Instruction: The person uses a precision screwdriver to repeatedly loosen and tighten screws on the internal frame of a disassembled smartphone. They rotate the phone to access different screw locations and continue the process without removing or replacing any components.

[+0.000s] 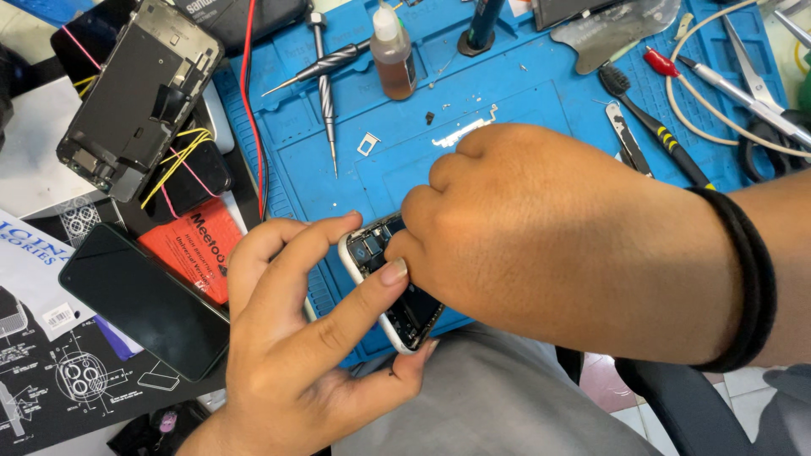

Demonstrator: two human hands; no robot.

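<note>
My left hand grips an opened smartphone body with a white frame and exposed internals, thumb lying across its top edge. My right hand, black bands on the wrist, comes from the right and covers most of the phone, its curled fingertips pressing into the upper part of the phone. Whether those fingers pinch a small part or tool is hidden. The phone is held at the near edge of a blue repair mat, above my lap.
On the mat lie two screwdrivers, a small brown bottle, a card tray, a metal bracket, a brush, tweezers and scissors. At left are a dismantled phone chassis with wires, a dark phone and an orange card.
</note>
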